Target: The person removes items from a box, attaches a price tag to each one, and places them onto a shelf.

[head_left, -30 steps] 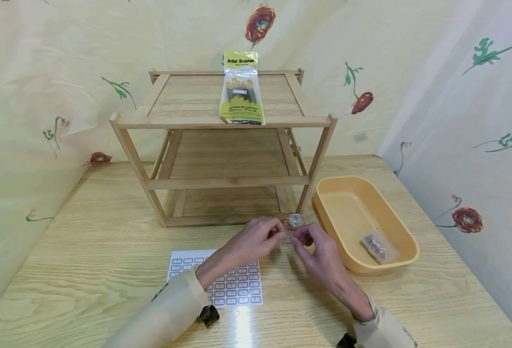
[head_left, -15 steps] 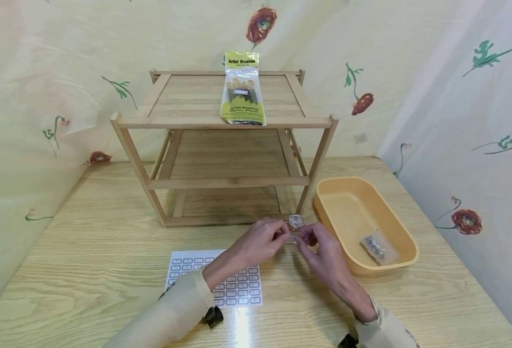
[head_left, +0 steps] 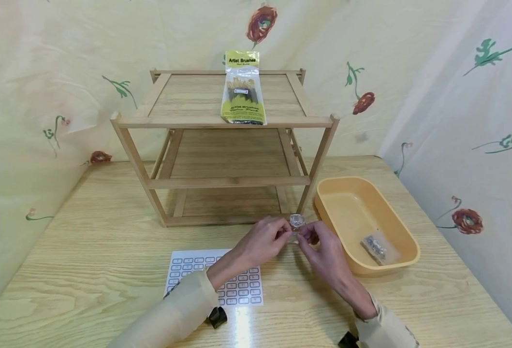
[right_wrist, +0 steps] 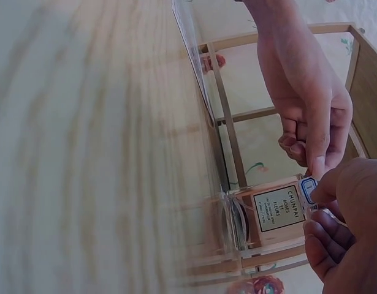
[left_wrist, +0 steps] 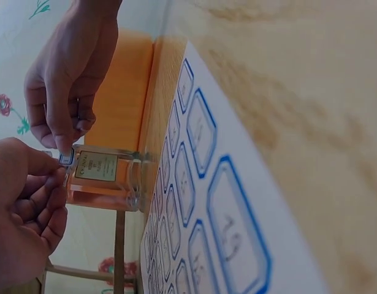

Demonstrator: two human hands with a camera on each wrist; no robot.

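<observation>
The fingers of my left hand point(head_left: 264, 240) and right hand point(head_left: 325, 251) are clamped on opposite edges of a small blue-bordered label point(right_wrist: 309, 188), thumbs and forefingers close together with the strip between them. The other fingers curl in under each palm, which I take as a way of leaving only the tips near something so small.

Just at my fingertips, a perfume bottle point(right_wrist: 274, 214) stands upright on the counter point(head_left: 86, 241); the label sits by its neck, above the printed front. Gripping from both sides probably lets me level the label and press it evenly; I cannot tell whether it has stuck. The bottle's broad base on the counter should steady it, since neither hand is wrapped round its body.

Nearer me than my left fingers, partly beneath that forearm, lies a sheet of labels point(head_left: 240, 292), likely put there for short reaches. Right of my right fingers is an orange tray point(head_left: 340, 180), with a clear packet point(head_left: 380, 247) in it, perhaps parked out of the way. Beyond my fingers, a wooden rack point(head_left: 229, 182) carries a brush packet point(head_left: 242, 99) on its top shelf, face outward, seemingly so its small tag point(head_left: 241, 91) can be read.
</observation>
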